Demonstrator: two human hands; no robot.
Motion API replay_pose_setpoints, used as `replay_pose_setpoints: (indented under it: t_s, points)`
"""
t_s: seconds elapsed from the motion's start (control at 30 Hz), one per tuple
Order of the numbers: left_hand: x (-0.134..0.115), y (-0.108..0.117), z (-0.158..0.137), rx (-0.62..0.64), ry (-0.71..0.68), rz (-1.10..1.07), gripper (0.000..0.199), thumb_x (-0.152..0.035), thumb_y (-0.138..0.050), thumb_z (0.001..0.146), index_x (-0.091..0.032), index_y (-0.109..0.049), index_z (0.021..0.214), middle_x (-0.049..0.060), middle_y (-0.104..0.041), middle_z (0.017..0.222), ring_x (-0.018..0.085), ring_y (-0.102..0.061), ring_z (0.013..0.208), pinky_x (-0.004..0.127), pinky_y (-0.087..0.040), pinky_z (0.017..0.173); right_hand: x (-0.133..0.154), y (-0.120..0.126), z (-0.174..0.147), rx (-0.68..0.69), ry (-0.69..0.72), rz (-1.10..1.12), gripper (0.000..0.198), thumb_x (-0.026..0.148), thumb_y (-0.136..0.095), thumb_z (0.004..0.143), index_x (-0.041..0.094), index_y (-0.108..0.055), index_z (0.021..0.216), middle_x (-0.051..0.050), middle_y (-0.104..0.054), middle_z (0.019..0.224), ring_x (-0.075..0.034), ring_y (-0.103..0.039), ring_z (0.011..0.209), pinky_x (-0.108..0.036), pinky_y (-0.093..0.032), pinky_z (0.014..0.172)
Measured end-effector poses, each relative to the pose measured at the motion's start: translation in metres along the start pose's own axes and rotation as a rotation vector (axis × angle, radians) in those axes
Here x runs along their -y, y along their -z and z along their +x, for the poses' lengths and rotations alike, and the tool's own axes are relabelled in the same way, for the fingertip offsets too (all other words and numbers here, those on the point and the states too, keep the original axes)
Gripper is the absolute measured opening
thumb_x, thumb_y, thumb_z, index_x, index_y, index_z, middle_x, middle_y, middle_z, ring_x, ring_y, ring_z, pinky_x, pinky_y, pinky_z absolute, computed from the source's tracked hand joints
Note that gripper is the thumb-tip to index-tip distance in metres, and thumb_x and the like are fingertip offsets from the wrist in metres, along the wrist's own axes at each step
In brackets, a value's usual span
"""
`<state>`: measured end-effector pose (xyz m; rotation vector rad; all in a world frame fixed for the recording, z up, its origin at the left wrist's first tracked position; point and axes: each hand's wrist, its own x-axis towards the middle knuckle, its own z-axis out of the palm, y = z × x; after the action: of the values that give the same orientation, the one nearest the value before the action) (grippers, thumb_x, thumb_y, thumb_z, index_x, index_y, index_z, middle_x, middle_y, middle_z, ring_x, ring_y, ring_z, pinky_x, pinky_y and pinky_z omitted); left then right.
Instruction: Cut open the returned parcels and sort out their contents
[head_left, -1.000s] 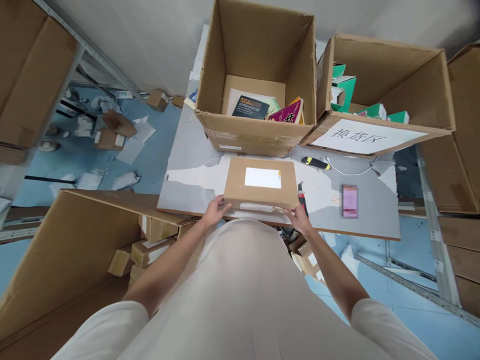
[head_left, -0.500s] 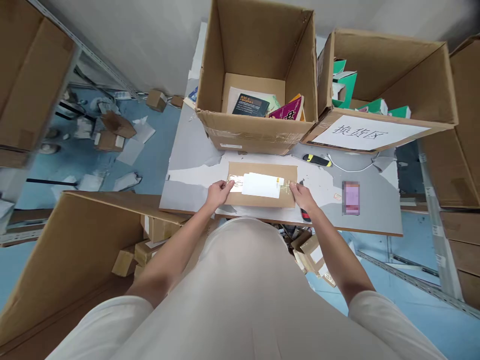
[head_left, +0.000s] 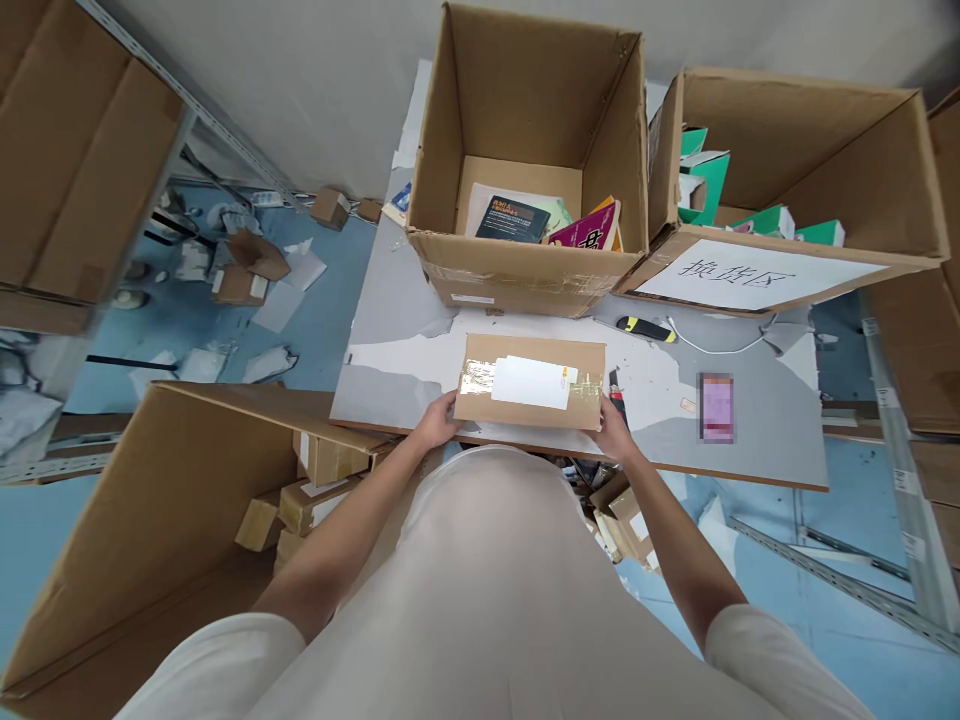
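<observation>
The left hand has its fingers curled in around the near left corner of a cardboard shipping carton; the right hand grips the near right corner, fingers partly bent and thumb hidden; the carton lies between the two sets of fingers, over the desk, though whether its underside touches the desk cannot be told; a white label faces up on it, midway between the fingers, with shiny tape on either side. Just beyond the right fingers lies a red-and-black utility knife; farther out, a yellow-and-black cutter lies near a white cable; a pixelated pink item lies well to the right of the right fingers; beyond both hands stands an open cardboard box of books.
</observation>
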<state>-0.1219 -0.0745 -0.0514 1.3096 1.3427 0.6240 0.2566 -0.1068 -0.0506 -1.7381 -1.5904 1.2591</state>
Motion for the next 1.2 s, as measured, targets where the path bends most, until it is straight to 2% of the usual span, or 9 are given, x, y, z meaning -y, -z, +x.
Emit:
replay_pose_setpoints:
  t_s: [0.13, 0.3, 0.43, 0.57, 0.73, 0.87, 1.03, 1.1, 1.2]
  points:
    - [0.002, -0.011, -0.004, -0.003, 0.013, -0.046, 0.05, -0.048, -0.068, 0.07, -0.015, -0.061, 0.107, 0.012, -0.068, 0.108, 0.029, -0.061, 0.109, 0.046, -0.045, 0.099, 0.015, -0.007, 0.006, -0.011, 0.023, 0.066, 0.069, 0.034, -0.069, 0.072, 0.02, -0.045, 0.136, -0.014, -0.056, 0.13, -0.027, -0.053, 0.119, -0.044, -0.043, 0.102]
    - [-0.01, -0.005, 0.0, -0.022, 0.01, -0.081, 0.058, -0.056, -0.068, 0.067, -0.014, -0.061, 0.107, 0.014, -0.066, 0.109, 0.027, -0.061, 0.108, 0.042, -0.046, 0.096, 0.018, 0.005, 0.005, 0.058, 0.003, 0.178, 0.063, 0.041, -0.069, 0.073, 0.021, -0.048, 0.128, -0.011, -0.057, 0.126, -0.023, -0.06, 0.105, -0.038, -0.05, 0.091]
    - [-0.034, 0.004, 0.011, -0.128, 0.023, 0.106, 0.053, -0.06, -0.052, 0.079, -0.014, -0.064, 0.101, 0.012, -0.066, 0.102, 0.023, -0.062, 0.095, 0.034, -0.05, 0.081, 0.028, 0.017, 0.009, 0.015, -0.021, -0.04, 0.045, 0.056, -0.048, 0.086, 0.017, -0.06, 0.107, -0.012, -0.063, 0.11, -0.024, -0.061, 0.098, -0.039, -0.049, 0.087]
    - [-0.05, 0.003, 0.03, -0.195, 0.124, 0.307, 0.052, -0.06, -0.041, 0.084, -0.014, -0.065, 0.084, 0.009, -0.067, 0.086, 0.021, -0.06, 0.08, 0.031, -0.046, 0.072, 0.045, 0.016, 0.026, -0.004, -0.146, -0.25, 0.06, 0.061, -0.025, 0.092, 0.015, -0.063, 0.095, -0.015, -0.067, 0.098, -0.027, -0.061, 0.095, -0.039, -0.047, 0.085]
    - [-0.051, 0.0, 0.048, -0.205, 0.207, 0.347, 0.056, -0.064, -0.039, 0.082, -0.015, -0.064, 0.076, 0.007, -0.066, 0.075, 0.021, -0.059, 0.074, 0.03, -0.043, 0.065, 0.051, 0.015, 0.049, 0.047, -0.228, -0.289, 0.068, 0.064, -0.022, 0.091, 0.013, -0.067, 0.097, -0.017, -0.069, 0.1, -0.028, -0.062, 0.098, -0.036, -0.046, 0.084]
    - [-0.043, 0.002, 0.05, -0.203, 0.231, 0.249, 0.059, -0.066, -0.038, 0.082, -0.014, -0.066, 0.08, 0.008, -0.068, 0.08, 0.022, -0.061, 0.078, 0.031, -0.045, 0.069, 0.039, 0.016, 0.054, 0.054, -0.231, -0.182, 0.071, 0.069, -0.025, 0.088, 0.014, -0.068, 0.099, -0.015, -0.07, 0.102, -0.026, -0.063, 0.097, -0.036, -0.048, 0.085]
    - [-0.011, 0.005, 0.035, -0.245, 0.214, -0.073, 0.062, -0.061, -0.035, 0.085, -0.011, -0.062, 0.111, 0.013, -0.069, 0.099, 0.021, -0.064, 0.091, 0.034, -0.051, 0.079, 0.001, 0.011, 0.032, -0.011, -0.222, 0.135, 0.068, 0.065, -0.03, 0.088, 0.015, -0.053, 0.129, -0.014, -0.065, 0.115, -0.02, -0.066, 0.088, -0.039, -0.052, 0.085]
    - [0.003, 0.005, 0.024, -0.226, 0.196, -0.104, 0.064, -0.056, -0.048, 0.079, -0.011, -0.054, 0.124, 0.014, -0.067, 0.107, 0.021, -0.065, 0.093, 0.036, -0.052, 0.082, -0.012, 0.006, 0.017, -0.064, -0.192, 0.128, 0.07, 0.058, -0.047, 0.084, 0.016, -0.042, 0.139, -0.015, -0.058, 0.127, -0.022, -0.064, 0.1, -0.041, -0.05, 0.092]
    - [0.016, 0.001, 0.006, -0.082, 0.099, -0.03, 0.065, -0.044, -0.065, 0.068, -0.012, -0.055, 0.124, 0.015, -0.066, 0.115, 0.025, -0.063, 0.102, 0.042, -0.049, 0.093, -0.018, -0.005, -0.001, 0.002, -0.128, 0.08, 0.084, 0.044, -0.066, 0.073, 0.024, -0.03, 0.146, -0.014, -0.043, 0.144, -0.026, -0.052, 0.124, -0.045, -0.045, 0.099]
